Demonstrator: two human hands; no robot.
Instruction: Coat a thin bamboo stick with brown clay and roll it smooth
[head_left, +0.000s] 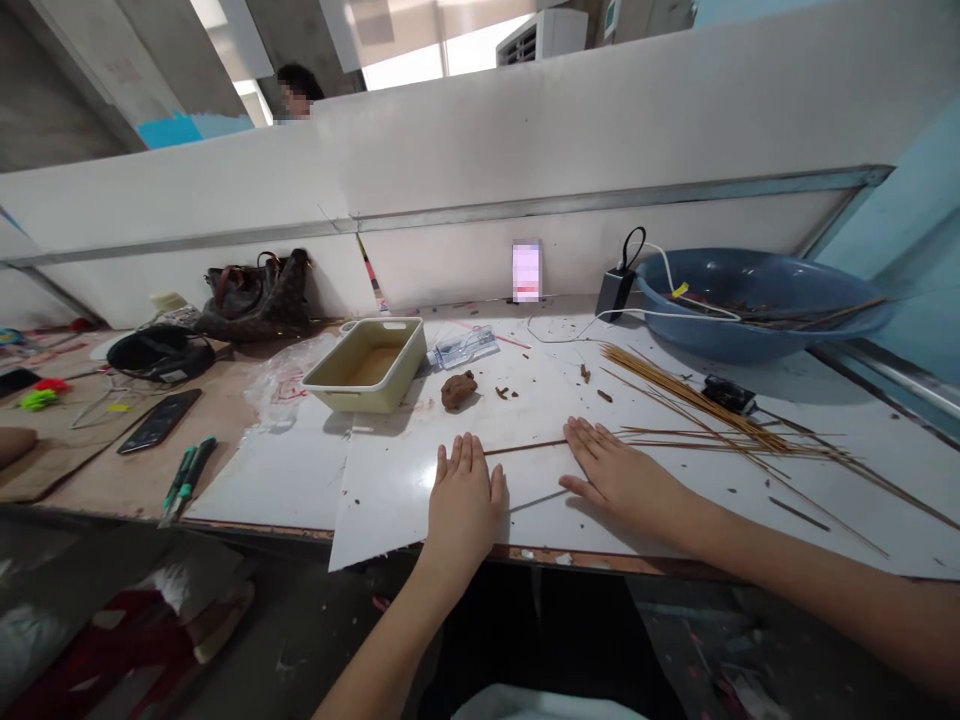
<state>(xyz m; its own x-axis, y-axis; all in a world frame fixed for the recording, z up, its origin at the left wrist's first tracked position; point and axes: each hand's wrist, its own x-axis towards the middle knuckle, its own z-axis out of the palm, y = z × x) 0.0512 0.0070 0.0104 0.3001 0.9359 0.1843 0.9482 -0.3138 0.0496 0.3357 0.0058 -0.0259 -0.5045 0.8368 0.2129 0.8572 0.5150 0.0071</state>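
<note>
My left hand (463, 488) lies flat on the white board, its fingers stretched out over the left end of a thin brown stick (527, 447). Palm down, my right hand (609, 468) rests on the stick's other end, thumb apart from the fingers. Between the two hands the stick runs nearly straight; its ends are hidden beneath them. Beyond my left hand sits a brown clay-like lump (458, 390), with small crumbs beside it. A spread of thin yellowish-brown sticks (675, 388) fans out to the right of my right hand.
A cream plastic basin (410, 362) and a clear plastic bottle (466, 347) stand behind. At the back are a lit phone (526, 270), a dark power bank (616, 291) and a blue tub (757, 340). Pliers (189, 475), a dark phone (160, 421) and a handbag (259, 300) lie left.
</note>
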